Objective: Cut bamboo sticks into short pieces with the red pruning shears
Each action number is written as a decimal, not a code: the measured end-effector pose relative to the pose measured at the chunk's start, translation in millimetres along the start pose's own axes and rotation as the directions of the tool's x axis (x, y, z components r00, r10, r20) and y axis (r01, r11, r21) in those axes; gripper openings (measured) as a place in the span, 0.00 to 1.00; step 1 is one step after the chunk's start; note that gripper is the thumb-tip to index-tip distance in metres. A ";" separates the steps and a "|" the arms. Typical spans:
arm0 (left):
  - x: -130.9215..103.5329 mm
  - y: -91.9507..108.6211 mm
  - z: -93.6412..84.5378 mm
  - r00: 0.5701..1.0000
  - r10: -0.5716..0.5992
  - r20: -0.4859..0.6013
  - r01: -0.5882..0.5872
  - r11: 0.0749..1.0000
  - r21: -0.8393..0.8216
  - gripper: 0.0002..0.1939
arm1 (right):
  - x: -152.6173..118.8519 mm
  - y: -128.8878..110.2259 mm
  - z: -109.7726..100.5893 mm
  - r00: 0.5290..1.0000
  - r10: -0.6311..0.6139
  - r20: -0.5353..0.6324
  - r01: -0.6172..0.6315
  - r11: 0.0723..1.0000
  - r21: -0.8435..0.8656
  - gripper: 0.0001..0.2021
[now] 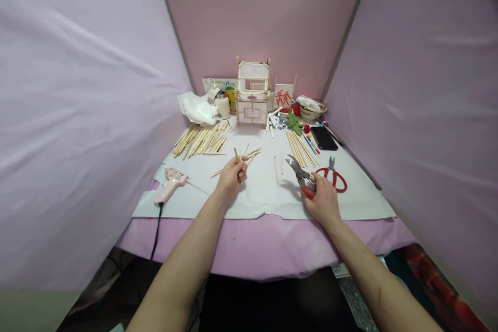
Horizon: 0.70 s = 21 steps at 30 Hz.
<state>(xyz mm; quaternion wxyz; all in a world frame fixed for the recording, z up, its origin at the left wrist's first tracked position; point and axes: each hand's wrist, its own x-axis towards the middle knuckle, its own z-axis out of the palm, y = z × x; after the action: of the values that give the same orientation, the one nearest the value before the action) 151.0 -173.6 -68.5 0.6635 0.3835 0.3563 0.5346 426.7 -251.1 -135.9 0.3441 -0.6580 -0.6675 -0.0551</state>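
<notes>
My left hand [232, 175] is closed around a few short wooden sticks [240, 154], whose tips poke up above the fingers. Just beyond it, several longer sticks [254, 152] lie crossed on the white paper. In my right hand [323, 198] is a pair of pruning shears [299, 170] with orange-red grips, its blades apart and pointing to the upper left. A piece of stick also seems to be by the fingers of that hand. Two short sticks [276, 169] lie left of the shears. Red-handled scissors [340, 181] rest partly behind my right hand.
A pink glue gun [171, 185] with a black cord lies at left, below a large pile of sticks [202, 139]. A small stick-built house frame [252, 94] stands at the back. On the right are more sticks [300, 149], a phone [324, 138] and a bowl [311, 113].
</notes>
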 end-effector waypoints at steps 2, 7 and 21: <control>3.5 6.9 -8.9 0.992 0.096 -0.087 -0.092 0.995 0.043 0.06 | -0.5 -0.1 -0.3 1.000 -0.003 -0.002 0.003 1.000 0.001 0.27; 4.5 14.2 -20.6 0.988 0.097 -0.120 -0.082 0.990 0.118 0.08 | -0.9 0.8 0.6 1.000 0.001 0.004 -0.001 1.000 -0.004 0.27; 36.8 -34.2 52.9 0.952 -0.274 -0.139 0.304 0.773 0.557 0.06 | 0.1 -1.2 -0.7 1.000 0.000 -0.004 0.000 1.000 -0.007 0.27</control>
<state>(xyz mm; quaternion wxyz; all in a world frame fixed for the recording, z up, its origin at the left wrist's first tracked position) 219.1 -148.8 -77.4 0.5825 0.4918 0.5712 0.3042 425.8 -251.5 -134.9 0.3431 -0.6591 -0.6666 -0.0589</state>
